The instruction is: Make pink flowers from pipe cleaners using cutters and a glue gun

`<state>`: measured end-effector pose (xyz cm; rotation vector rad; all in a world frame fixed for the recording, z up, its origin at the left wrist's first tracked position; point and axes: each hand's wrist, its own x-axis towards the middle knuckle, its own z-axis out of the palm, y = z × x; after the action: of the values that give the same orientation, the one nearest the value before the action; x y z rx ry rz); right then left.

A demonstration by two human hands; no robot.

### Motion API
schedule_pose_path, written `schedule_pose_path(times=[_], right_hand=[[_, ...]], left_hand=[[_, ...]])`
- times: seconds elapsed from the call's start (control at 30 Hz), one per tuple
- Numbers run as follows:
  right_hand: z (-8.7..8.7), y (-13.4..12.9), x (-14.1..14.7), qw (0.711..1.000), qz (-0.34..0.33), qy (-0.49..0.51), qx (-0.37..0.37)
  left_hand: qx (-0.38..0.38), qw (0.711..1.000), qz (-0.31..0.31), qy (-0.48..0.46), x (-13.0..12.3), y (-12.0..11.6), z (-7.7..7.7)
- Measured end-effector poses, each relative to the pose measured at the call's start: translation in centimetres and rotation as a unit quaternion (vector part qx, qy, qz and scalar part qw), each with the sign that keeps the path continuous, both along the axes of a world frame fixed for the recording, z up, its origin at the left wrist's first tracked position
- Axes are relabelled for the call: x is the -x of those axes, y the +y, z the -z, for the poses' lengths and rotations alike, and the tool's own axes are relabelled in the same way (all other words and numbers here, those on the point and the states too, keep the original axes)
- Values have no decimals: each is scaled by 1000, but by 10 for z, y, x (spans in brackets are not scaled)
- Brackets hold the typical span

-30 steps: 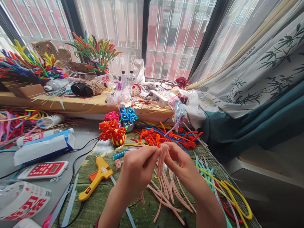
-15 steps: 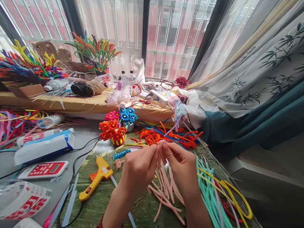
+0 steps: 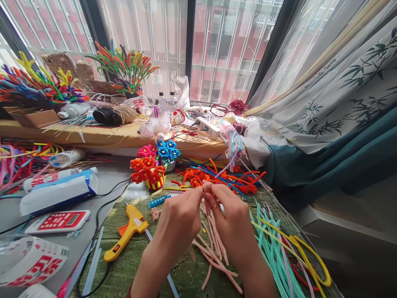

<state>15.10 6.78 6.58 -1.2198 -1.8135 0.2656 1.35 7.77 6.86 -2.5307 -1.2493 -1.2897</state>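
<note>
My left hand [image 3: 182, 211] and my right hand [image 3: 228, 209] meet over the green wood-grain mat, both pinching a pink pipe cleaner [image 3: 206, 186] bent into a small shape. Fingers cover much of it. Below them lie loose pink pipe cleaners [image 3: 215, 244]. A small finished pink piece [image 3: 154, 214] rests left of my left hand, near a blue-green strip [image 3: 159, 201]. Beyond my fingertips is a heap of orange pipe-cleaner pieces [image 3: 198, 176].
A yellow glue gun [image 3: 127, 231] with its cord lies at left, by a calculator [image 3: 58, 222]. Orange flowers [image 3: 147, 169] in a striped pot and blue flowers [image 3: 167, 151] stand ahead. Mint-green pipe cleaners [image 3: 273, 248] lie at right. A power strip [image 3: 207, 127] sits on the ledge.
Both hands have shifted slightly left, and the right hand has turned, its fingers now more over the pink piece. The pink pipe cleaner stays pinched between them.
</note>
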Motion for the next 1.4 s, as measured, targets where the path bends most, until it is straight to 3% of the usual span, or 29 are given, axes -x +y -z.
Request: schedule_pose_path(times=[0.23, 0.33, 0.57, 0.7, 0.9, 1.07, 1.3, 1.4], right_hand=[[1, 0, 7, 996, 51, -67, -6], [4, 2, 8, 995, 63, -76, -3], [9, 5, 5, 997, 48, -58, 25], [8, 5, 4, 997, 34, -50, 39], [7, 4, 4, 997, 31, -60, 48], [7, 5, 4, 994, 40, -99, 37], [8, 7, 4, 974, 98, -200, -46], [9, 7, 5, 974, 106, -193, -56]], left_hand=[[129, 991, 16, 16, -1, -6, -5], [148, 989, 16, -3, -2, -5, -6], [74, 996, -50, -5, -3, 0, -5], [12, 999, -28, -9, -3, 2, 0], [15, 1000, -12, -20, -5, 3, 3], [0, 1000, 7, 26, -4, 4, 6], [8, 999, 10, 39, -2, 3, 6], [1, 999, 3, 32, -1, 4, 5]])
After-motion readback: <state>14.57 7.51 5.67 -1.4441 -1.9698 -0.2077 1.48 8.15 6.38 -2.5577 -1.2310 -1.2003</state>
